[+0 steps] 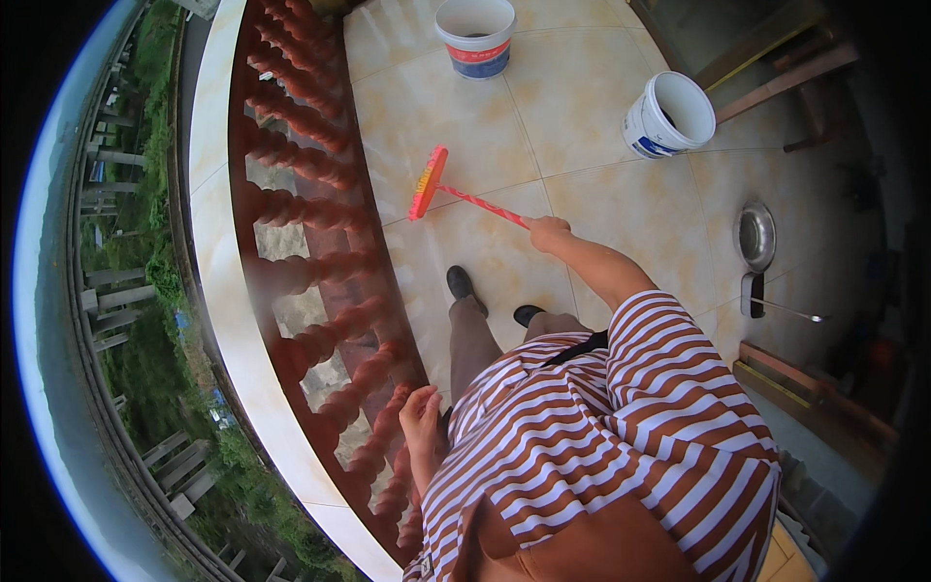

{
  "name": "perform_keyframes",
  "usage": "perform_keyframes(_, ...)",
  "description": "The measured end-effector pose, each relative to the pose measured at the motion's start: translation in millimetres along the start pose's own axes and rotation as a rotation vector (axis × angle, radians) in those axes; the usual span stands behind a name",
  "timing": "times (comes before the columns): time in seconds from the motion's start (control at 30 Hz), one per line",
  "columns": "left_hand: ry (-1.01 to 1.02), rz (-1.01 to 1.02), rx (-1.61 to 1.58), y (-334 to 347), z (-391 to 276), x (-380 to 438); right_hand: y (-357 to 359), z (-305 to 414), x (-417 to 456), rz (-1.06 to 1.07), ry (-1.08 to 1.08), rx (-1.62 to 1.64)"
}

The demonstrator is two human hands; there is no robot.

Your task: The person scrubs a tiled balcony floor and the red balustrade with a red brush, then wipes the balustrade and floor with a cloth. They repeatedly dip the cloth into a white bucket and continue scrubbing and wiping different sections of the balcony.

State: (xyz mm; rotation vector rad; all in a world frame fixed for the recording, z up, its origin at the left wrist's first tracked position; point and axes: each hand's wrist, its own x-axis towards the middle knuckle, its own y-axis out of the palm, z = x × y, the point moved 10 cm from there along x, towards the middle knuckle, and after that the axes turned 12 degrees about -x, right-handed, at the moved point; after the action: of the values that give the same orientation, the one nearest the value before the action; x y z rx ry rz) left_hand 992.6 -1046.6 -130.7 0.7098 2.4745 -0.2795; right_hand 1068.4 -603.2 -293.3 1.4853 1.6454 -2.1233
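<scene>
My right hand, arm stretched out, grips the pink patterned handle of a broom or floor brush. Its narrow pink-orange head, with a yellow patch, is at the far end of the handle, over the tiled floor; whether it touches the tiles I cannot tell. Beside my body on the left, my left hand hangs with loosely bent fingers and nothing visible in it. Close to that hand in the picture are the red-brown turned balusters of a balcony railing.
A white bucket with a red and blue band stands ahead; another white bucket is to the right. A metal basin and a dark long-handled object lie farther right, near a wooden frame. The pale railing top curves along the left.
</scene>
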Motion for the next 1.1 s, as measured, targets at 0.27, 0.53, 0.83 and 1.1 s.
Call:
perform_keyframes(0.27,0.055,0.234,0.269,-68,-16,156,155,-118,-189,0.339,0.333,0.21)
perform_keyframes(0.53,0.171,0.428,0.569,30,-135,337,176,-145,-290,0.745,0.725,0.332)
perform_keyframes(0.83,0.057,0.464,0.574,111,-174,456,113,-205,-235,0.598,0.937,1.283)
perform_keyframes(1.1,-0.25,0.461,0.289,232,-209,577,-78,-280,-29,0.3,0.758,1.494)
